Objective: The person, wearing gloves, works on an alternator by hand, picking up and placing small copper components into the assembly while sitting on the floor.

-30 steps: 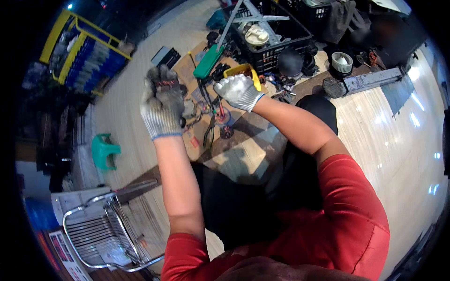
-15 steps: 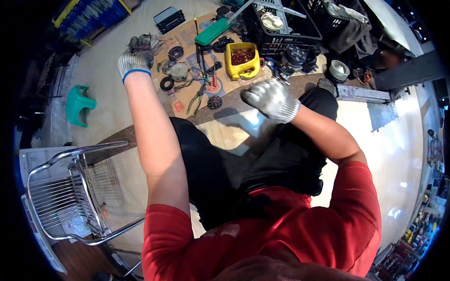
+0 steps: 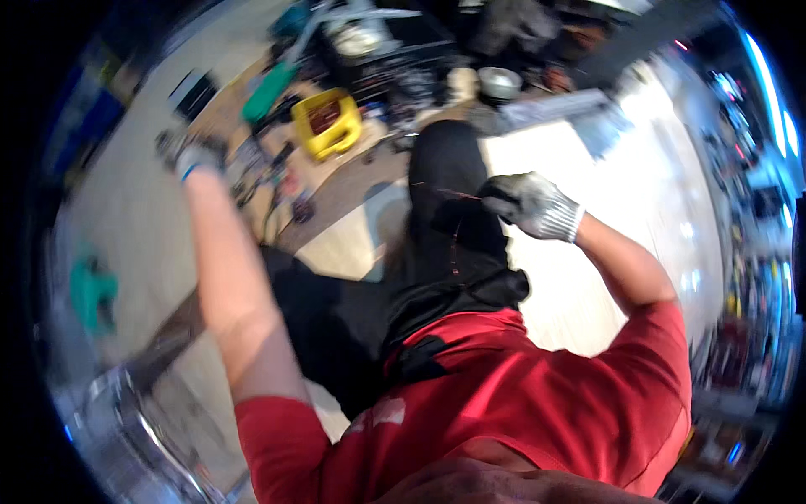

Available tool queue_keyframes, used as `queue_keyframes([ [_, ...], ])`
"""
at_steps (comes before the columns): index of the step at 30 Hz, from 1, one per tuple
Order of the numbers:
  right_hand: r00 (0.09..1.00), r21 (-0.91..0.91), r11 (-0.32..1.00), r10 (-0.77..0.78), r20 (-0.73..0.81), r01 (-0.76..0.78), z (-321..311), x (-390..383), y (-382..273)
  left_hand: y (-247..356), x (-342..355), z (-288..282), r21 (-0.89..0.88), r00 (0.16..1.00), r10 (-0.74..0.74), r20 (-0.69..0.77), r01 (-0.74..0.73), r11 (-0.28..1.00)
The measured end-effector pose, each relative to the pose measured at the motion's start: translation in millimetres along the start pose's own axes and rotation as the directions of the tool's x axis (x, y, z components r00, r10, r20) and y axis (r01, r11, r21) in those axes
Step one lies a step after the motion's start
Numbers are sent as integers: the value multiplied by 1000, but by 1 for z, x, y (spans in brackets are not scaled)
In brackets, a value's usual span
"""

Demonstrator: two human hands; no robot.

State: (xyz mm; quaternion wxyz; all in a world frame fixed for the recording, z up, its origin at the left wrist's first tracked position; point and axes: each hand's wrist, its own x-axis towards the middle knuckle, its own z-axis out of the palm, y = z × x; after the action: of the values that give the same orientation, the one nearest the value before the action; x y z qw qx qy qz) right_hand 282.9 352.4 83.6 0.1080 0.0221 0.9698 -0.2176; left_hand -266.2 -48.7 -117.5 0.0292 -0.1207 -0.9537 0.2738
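Note:
My left hand (image 3: 189,154), in a grey-and-white knit glove, reaches out to the left edge of the cardboard (image 3: 243,147) with small parts on it; motion blurs its fingers. My right hand (image 3: 529,204), gloved too, is closed on a thin copper-coloured wire (image 3: 457,194) over my black-clad right leg, where strands hang down. A yellow cut-open jug (image 3: 323,118) with brownish contents stands on the cardboard, right of my left hand. A green long-handled object (image 3: 267,91) lies behind it.
A black crate (image 3: 390,71) with pale items stands at the back. A round pale container (image 3: 500,82) and a long metal beam (image 3: 550,106) are at back right. A green stool (image 3: 94,290) is at left, a chrome chair (image 3: 143,437) at lower left.
My right hand has moved rightward, away from the cardboard, and wire now shows at it. My left arm has swung outward to the left. The view has shifted and blurred.

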Motion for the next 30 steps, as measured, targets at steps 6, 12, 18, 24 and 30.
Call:
queue_keyframes([
  [6, 985, -591, 792, 169, -32, -155, -58, -92, 98, 4, -27, -26, 10, 979, -100, 176, 100, 995],
  [12, 597, -504, 385, 710, -374, -774, -121, -319, 204, 35, -106, -141, 89, 954, -57, 296, 32, 996],
  [18, 248, -423, -79, 708, -661, -903, -111, -487, 183, 31, -76, -102, -153, 903, -317, 289, 370, 916],
  [24, -104, -241, -253, 859, -501, -937, 28, -538, 159, 32, -67, -90, -87, 915, -278, 294, 315, 945],
  [30, -496, 63, -511, 784, -373, -857, 37, -583, 129, 7, -54, -64, 85, 933, -263, 245, 249, 965],
])
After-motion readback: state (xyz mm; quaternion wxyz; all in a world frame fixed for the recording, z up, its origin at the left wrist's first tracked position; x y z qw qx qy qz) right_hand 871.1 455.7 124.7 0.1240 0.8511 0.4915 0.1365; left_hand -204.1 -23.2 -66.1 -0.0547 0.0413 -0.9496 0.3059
